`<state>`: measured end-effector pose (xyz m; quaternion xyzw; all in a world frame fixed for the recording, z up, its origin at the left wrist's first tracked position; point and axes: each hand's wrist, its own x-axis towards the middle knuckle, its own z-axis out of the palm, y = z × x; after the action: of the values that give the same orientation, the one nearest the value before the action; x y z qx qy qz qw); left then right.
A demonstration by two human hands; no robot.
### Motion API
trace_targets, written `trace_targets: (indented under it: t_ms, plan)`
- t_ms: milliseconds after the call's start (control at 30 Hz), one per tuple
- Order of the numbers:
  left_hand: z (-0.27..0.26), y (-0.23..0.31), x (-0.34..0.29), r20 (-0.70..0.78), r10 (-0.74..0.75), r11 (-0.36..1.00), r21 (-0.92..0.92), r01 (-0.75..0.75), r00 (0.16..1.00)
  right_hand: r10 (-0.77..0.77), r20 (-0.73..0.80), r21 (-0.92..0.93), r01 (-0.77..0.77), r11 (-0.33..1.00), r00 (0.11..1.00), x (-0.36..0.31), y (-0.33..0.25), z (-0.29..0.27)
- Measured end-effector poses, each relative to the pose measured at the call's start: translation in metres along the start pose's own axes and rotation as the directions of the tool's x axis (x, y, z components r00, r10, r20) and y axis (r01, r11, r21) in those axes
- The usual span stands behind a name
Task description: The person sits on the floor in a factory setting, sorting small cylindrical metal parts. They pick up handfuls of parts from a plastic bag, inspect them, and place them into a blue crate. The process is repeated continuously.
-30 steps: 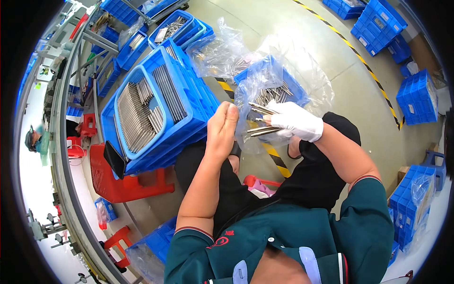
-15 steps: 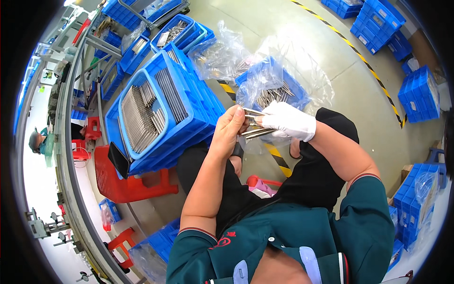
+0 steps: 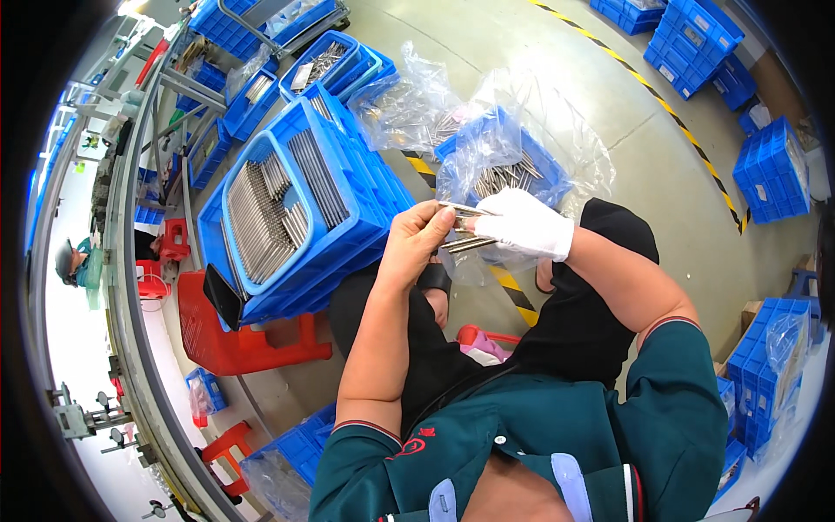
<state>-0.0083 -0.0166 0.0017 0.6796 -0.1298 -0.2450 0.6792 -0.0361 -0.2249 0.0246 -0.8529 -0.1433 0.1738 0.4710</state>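
Note:
Several thin metal rods (image 3: 470, 244) are gripped in my white-gloved right hand (image 3: 524, 224), their ends sticking out to the left. My bare left hand (image 3: 419, 237) pinches the end of one rod between thumb and fingers, close beside the glove. Just beyond my hands, a plastic-lined blue crate (image 3: 546, 161) holds loose metal rods (image 3: 503, 178) lying in many directions. To the left, a light-blue tray (image 3: 233, 222) with neat rows of metal rods (image 3: 261, 228) rests on a stack of blue crates (image 3: 374, 196).
A red stool (image 3: 204, 326) supports the crate stack. Clear plastic bags (image 3: 409, 104) spread around the far crate. A metal-framed bench (image 3: 130, 261) runs along the left, where another person (image 3: 74, 261) is visible. More blue crates (image 3: 770, 174) stand at right, past a striped floor line (image 3: 644, 87).
My left hand has shifted slightly left and down, its fingers still at a rod end. The right hand has drawn slightly left with the rods.

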Motion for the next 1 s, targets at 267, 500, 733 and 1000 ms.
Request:
trace_targets:
  t_ms: [267, 500, 733, 1000]
  plan:
    - [0.001, 0.002, 0.002, -0.010, -0.032, 0.955, -0.295, 0.027, 0.999, 0.010, -0.073, 0.218, 0.006, 0.976, 0.997, 0.004, 0.007, 0.005]
    - [0.001, 0.001, 0.000, 0.062, -0.118, 0.891, -0.435, 0.133, 0.991, -0.012, -0.090, 0.242, 0.033, 0.970, 0.996, 0.003, 0.002, 0.004]
    - [0.001, 0.005, -0.001, 0.182, -0.174, 0.825, -0.509, 0.245, 0.968, 0.024, -0.043, 0.288, -0.010, 0.957, 0.999, 0.003, 0.001, 0.006]
    - [0.000, 0.003, -0.001, -0.103, 0.079, 0.997, -0.003, -0.080, 0.992, -0.413, -0.143, -0.172, 0.388, 0.905, 0.900, 0.014, 0.028, 0.013]
